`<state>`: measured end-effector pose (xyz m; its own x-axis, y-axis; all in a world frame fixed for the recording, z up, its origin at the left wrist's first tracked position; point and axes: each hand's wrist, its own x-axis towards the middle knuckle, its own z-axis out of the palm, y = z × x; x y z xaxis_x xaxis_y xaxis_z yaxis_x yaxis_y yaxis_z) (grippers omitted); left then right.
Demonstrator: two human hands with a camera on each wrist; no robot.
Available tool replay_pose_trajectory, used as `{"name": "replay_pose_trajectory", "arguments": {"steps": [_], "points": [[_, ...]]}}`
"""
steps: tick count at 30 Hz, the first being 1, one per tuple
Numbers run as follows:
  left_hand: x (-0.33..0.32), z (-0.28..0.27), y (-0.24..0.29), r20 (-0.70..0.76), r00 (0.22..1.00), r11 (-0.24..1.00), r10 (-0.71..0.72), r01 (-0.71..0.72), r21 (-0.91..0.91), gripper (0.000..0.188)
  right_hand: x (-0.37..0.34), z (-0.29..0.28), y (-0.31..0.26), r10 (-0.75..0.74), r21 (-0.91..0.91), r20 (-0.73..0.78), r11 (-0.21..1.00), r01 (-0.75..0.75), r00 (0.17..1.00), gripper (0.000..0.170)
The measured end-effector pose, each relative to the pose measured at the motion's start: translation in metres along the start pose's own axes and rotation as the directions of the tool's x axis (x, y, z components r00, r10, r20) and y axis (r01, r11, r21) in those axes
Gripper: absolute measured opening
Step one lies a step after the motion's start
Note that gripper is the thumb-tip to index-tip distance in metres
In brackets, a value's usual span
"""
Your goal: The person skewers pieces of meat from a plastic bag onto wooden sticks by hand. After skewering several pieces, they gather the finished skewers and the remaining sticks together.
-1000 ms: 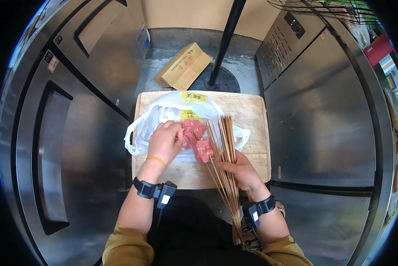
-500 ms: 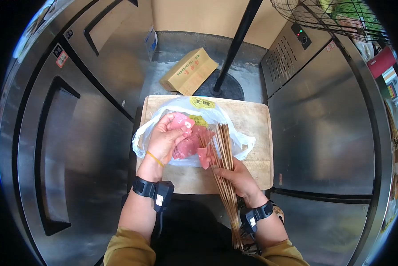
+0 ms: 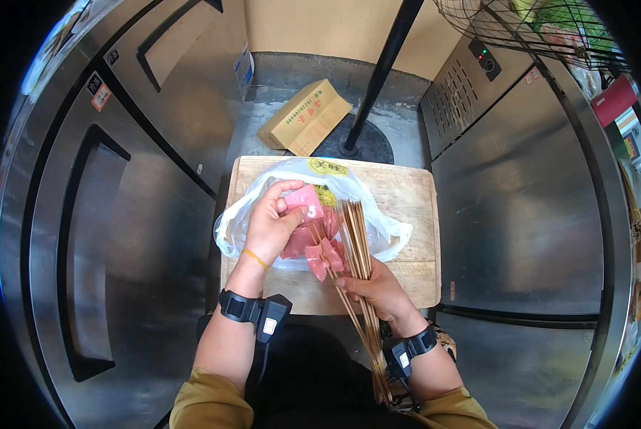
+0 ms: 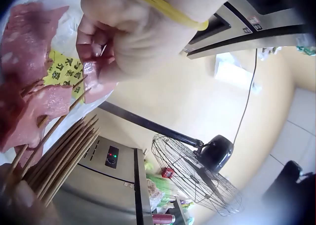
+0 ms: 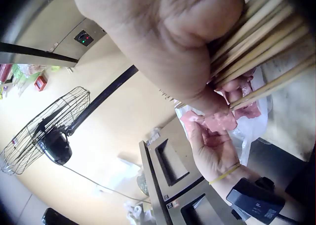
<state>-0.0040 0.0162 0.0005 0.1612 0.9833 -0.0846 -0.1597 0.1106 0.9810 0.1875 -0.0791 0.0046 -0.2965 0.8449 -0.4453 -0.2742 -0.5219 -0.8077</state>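
My left hand (image 3: 267, 225) pinches a flat pink slice of raw meat (image 3: 305, 200) between thumb and fingers, over a white plastic bag (image 3: 270, 175). Gripped in my right hand (image 3: 379, 289) is a bundle of thin bamboo skewers (image 3: 357, 232), their tips pointing away from me. Folded raw meat (image 3: 322, 259) is threaded on skewers split off to the left of the bundle, just beyond my right thumb. In the left wrist view, two skewer tips (image 4: 85, 84) poke out past this meat, close to the pinched slice. More meat slices (image 3: 294, 245) lie in the bag.
The bag rests on a wooden cutting board (image 3: 410, 189). Steel refrigerators flank me on the left (image 3: 156, 250) and right (image 3: 520, 207). A cardboard box (image 3: 305, 118) and a black pole (image 3: 380, 75) stand beyond the board. Both wrist views show a wire-caged fan (image 4: 197, 175).
My left hand has lifted a meat slice from the pile and brought it toward the skewer tips. The skewers with threaded meat now stand further apart from the bundle.
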Motion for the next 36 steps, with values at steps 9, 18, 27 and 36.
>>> {"name": "replay_pose_trajectory", "arguments": {"steps": [9, 18, 27, 36], "points": [[0.002, -0.001, -0.002, -0.01, 0.999, 0.999, 0.031, -0.031, -0.021, 0.041, -0.001, 0.0, -0.002, 0.017, -0.004, -0.017, 1.0, -0.017, 1.0, 0.037], [-0.003, 0.008, -0.006, -0.097, 0.995, 0.995, -0.04, 0.03, -0.095, 0.038, 0.001, 0.002, -0.002, 0.001, -0.032, -0.087, 0.999, -0.004, 0.996, 0.024], [0.0, 0.005, -0.022, -0.049, 0.982, 0.965, -0.184, 0.171, -0.198, 0.02, -0.002, 0.005, -0.002, 0.011, 0.009, -0.112, 1.0, -0.01, 0.994, 0.025], [0.0, 0.009, -0.015, -0.085, 0.984, 0.97, -0.156, 0.137, -0.2, 0.019, -0.005, 0.005, -0.006, -0.005, -0.031, -0.108, 1.0, 0.002, 0.994, 0.027]]}}
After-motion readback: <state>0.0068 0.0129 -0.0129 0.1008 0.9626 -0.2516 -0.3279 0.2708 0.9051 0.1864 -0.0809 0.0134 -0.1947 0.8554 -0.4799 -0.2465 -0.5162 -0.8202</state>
